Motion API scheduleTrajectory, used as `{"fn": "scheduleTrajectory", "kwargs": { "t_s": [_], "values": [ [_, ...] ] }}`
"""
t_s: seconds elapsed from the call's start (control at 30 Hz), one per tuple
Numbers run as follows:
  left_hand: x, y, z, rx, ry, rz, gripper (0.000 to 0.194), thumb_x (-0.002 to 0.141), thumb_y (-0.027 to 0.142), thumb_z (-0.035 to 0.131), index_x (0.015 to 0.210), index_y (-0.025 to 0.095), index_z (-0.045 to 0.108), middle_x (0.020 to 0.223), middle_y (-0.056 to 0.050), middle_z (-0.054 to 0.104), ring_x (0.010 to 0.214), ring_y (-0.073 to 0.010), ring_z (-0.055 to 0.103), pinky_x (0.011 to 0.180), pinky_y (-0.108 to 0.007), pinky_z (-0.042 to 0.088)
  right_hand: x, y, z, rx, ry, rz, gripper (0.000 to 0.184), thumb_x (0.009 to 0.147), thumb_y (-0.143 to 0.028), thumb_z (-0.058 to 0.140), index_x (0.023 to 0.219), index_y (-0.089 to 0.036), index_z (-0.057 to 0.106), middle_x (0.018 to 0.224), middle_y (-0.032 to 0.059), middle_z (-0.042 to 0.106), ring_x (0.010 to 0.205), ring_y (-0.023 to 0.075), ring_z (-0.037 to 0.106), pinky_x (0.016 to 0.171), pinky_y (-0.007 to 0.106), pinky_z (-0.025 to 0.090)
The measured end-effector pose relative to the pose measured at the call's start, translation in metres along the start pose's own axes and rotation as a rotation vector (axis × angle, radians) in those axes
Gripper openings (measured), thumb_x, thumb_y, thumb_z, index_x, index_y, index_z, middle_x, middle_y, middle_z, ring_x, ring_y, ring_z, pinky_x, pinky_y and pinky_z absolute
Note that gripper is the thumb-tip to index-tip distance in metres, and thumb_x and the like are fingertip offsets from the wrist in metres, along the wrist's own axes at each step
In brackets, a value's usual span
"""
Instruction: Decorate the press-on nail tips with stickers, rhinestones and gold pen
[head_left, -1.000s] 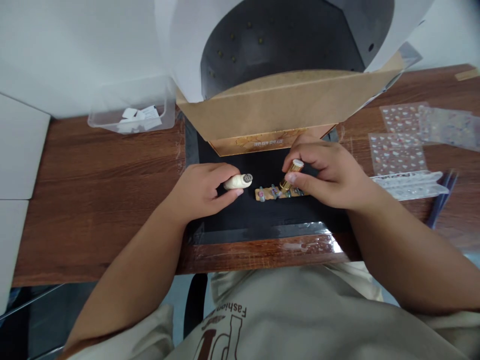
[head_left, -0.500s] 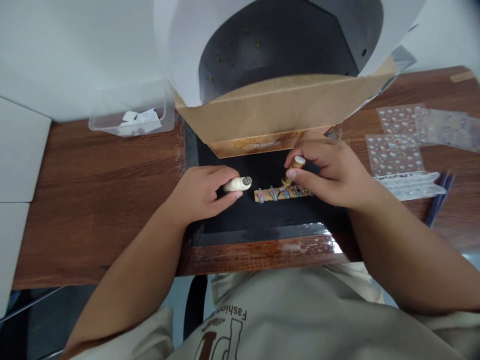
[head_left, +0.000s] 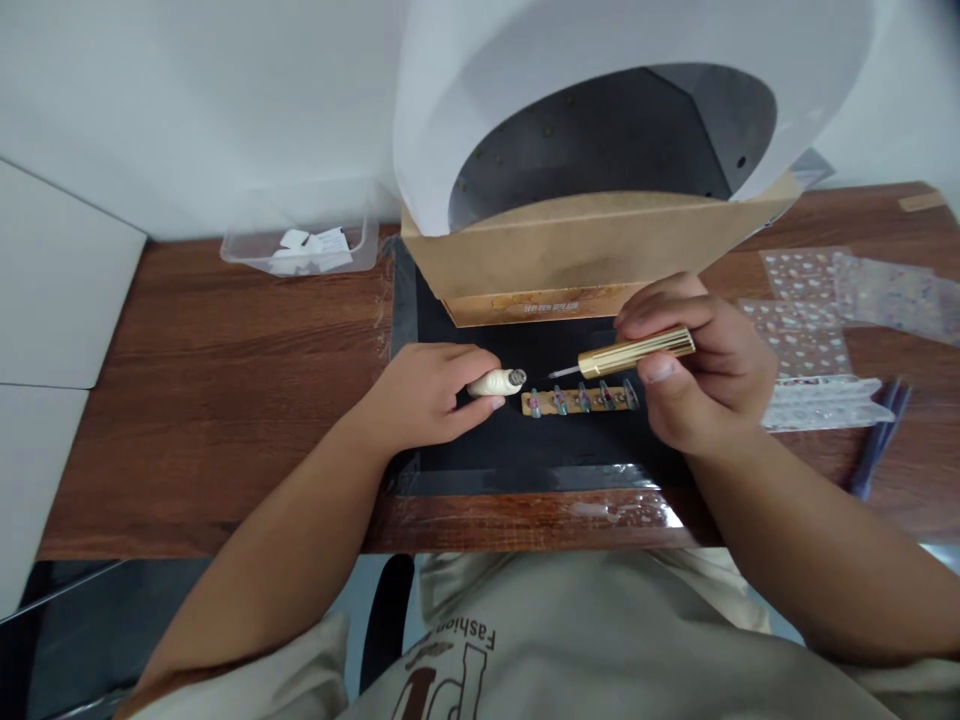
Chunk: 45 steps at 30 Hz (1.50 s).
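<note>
Between thumb and fingers of my left hand lies a small cream-coloured bottle, its dark round mouth pointing right. My right hand is closed around the gold handle of a nail polish brush. The brush's thin tip points left, above the mat and apart from the bottle mouth. Below the brush, a tan strip carries several decorated false nails in a row. Neither hand touches the strip as far as I can see.
A cardboard box with a white, dome-like lamp on it stands behind the black mat. At the back left is a clear plastic bin with white pieces. Patterned clear sheets and dark blue strips lie right.
The gold-handled brush has lifted off the false nails and tipped nearly level, its tip now toward the bottle. My left hand keeps its hold on the bottle. The whole view has shifted somewhat.
</note>
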<state>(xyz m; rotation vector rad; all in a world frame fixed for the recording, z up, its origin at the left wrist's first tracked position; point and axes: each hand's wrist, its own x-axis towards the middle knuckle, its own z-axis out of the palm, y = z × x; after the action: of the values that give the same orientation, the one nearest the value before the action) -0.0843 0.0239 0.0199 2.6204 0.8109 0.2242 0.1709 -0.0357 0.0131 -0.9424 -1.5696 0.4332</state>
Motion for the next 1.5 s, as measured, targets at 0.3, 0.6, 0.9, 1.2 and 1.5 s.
{"fn": "scheduleTrajectory", "kwargs": {
  "t_s": [0.3,0.6,0.9,1.2,1.5],
  "values": [
    [0.000,0.001,0.002,0.004,0.023,0.049,0.023,0.094,0.039,0.052,0.094,0.019,0.062,0.081,-0.001,0.069,0.072,-0.0147,0.062,0.063,-0.026,0.038,-0.003,-0.001,0.000,-0.154,-0.091,0.011,0.016,0.091,-0.042,0.057,0.099,-0.030,0.064,0.083,0.0050,0.064,0.084,0.0258,0.061,0.077,0.047,0.052],
    [-0.001,0.005,0.001,0.053,-0.002,0.032,0.021,0.094,0.038,0.051,0.094,0.019,0.061,0.083,-0.001,0.068,0.072,-0.0152,0.061,0.062,-0.028,0.037,0.000,-0.004,0.014,-0.228,-0.261,-0.105,0.013,0.089,-0.035,0.063,0.098,-0.026,0.065,0.080,0.0037,0.070,0.081,0.0229,0.063,0.073,0.040,0.051],
    [-0.003,0.009,0.002,0.069,0.002,0.037,0.024,0.095,0.040,0.049,0.094,0.018,0.061,0.084,-0.001,0.068,0.075,-0.0157,0.062,0.063,-0.028,0.036,0.002,-0.010,0.013,-0.280,-0.265,-0.085,0.013,0.087,-0.036,0.067,0.096,-0.026,0.069,0.079,0.0032,0.071,0.080,0.0229,0.062,0.074,0.040,0.049],
    [-0.003,0.009,0.001,0.027,-0.001,0.037,0.023,0.095,0.039,0.049,0.095,0.019,0.061,0.085,-0.002,0.068,0.075,-0.0156,0.062,0.064,-0.028,0.038,0.008,-0.015,0.005,-0.241,-0.222,0.000,0.014,0.088,-0.038,0.065,0.093,-0.026,0.070,0.078,0.0042,0.069,0.079,0.0226,0.061,0.071,0.040,0.051],
    [-0.001,0.008,0.002,-0.014,0.000,0.031,0.026,0.095,0.041,0.048,0.097,0.019,0.061,0.083,-0.002,0.068,0.072,-0.0157,0.061,0.065,-0.027,0.040,0.013,-0.008,-0.023,-0.053,-0.166,0.188,0.016,0.091,-0.042,0.063,0.090,-0.028,0.067,0.077,0.0016,0.060,0.070,0.0187,0.056,0.065,0.037,0.044]
  ]
}}
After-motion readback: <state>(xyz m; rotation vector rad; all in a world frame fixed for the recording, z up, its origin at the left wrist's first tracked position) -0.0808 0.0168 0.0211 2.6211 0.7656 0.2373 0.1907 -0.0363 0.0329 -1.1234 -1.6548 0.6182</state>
